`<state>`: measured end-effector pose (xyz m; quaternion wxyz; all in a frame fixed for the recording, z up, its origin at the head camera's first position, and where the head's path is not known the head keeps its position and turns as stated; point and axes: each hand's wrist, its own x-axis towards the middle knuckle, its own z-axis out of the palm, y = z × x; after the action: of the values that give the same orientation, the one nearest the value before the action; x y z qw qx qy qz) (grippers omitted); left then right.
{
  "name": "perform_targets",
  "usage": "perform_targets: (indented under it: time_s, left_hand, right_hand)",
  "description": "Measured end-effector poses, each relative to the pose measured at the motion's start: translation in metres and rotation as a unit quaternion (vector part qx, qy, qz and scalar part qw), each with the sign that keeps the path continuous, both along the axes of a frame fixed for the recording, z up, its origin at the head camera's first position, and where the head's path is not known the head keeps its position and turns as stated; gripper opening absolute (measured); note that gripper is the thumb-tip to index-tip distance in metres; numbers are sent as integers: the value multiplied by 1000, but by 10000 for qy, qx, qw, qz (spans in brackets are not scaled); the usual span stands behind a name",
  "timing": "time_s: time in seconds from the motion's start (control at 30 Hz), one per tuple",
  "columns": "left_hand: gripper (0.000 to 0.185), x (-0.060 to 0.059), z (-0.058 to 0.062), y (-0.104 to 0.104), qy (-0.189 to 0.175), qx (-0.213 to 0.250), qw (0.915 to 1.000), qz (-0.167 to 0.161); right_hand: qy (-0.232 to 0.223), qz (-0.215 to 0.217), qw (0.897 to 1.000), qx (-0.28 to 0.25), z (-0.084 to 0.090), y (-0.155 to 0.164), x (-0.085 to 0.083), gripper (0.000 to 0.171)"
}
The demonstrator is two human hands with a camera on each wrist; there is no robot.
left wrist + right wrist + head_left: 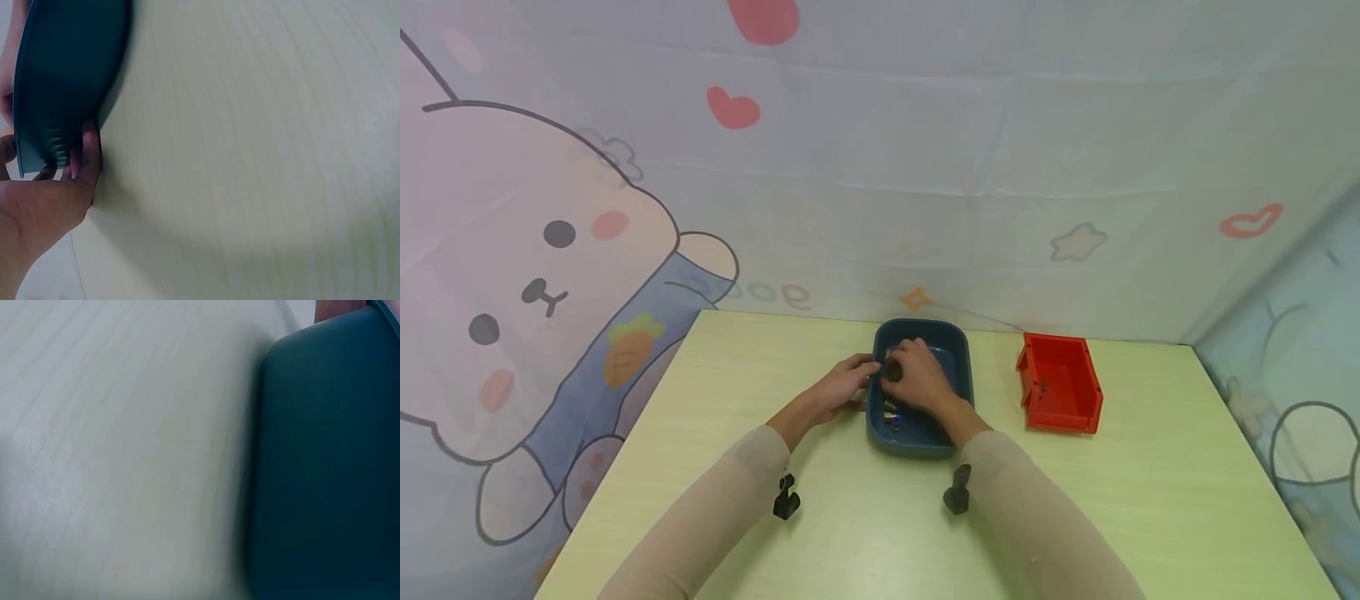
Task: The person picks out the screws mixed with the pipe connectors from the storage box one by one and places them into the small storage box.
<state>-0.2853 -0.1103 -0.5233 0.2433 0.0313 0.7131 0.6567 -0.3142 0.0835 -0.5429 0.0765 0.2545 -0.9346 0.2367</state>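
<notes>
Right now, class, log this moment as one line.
left hand: holds blue tray rim | right hand: inside tray, on small dark part | red bin: beside, untouched

Head view looks down from afar; wrist views closely share the blue tray.

1. We see a dark blue tray, a rounded rectangle with raised walls, sitting flat on the pale green table, near its far edge.
2. Inside it lie small parts, some metallic and one with a blue tip, gathered toward the tray's near left corner; they are too small to tell apart.
3. A small dark round piece sits over the tray's left side.
</notes>
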Motion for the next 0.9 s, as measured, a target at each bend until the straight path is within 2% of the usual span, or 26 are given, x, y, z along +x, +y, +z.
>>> perform_targets:
  time_s: [0.23, 0.53, 0.9]
  left_hand:
    - [55, -2, 1, 1, -39, 16, 10000, 8]
    - [54, -2, 1, 1, -68, -34, 10000, 7]
    - [55, -2, 3, 2, -41, -84, 10000, -13]
  right_hand:
    - [85, 106, 9999, 56, 5, 4, -1, 25]
    - [-93, 329, 9994, -76, 19, 16, 2, 28]
    - [306, 678, 9971, -138, 44, 39, 14, 26]
